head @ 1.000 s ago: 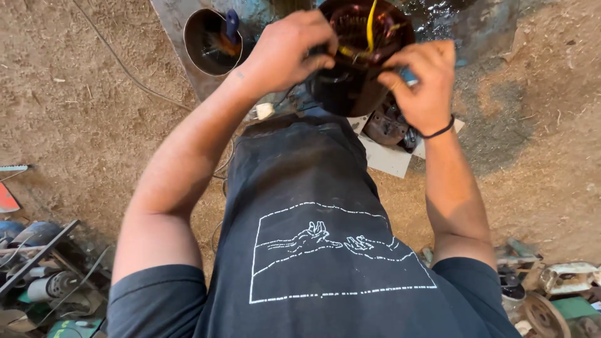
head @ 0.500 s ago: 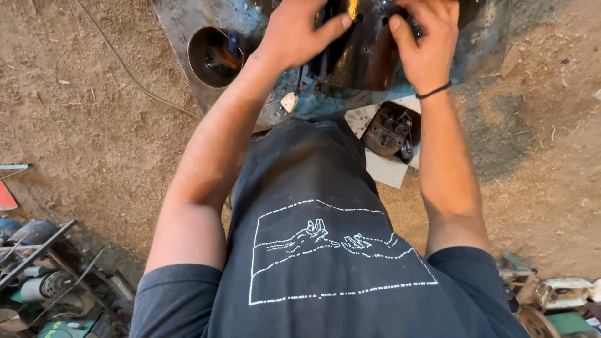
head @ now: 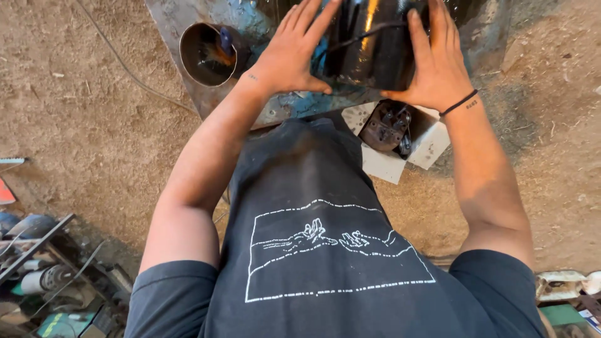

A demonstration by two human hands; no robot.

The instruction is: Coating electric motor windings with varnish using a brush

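While both hands clasp black cylindrical housing on metal worktop: left hand flat on left flank, right hand on right. Step judged: seating. Next move: firm, even grip.

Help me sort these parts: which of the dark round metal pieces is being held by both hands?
The glossy black cylinder, gripped between the left hand and right hand. The open rusty cup and small rusty part lie untouched.
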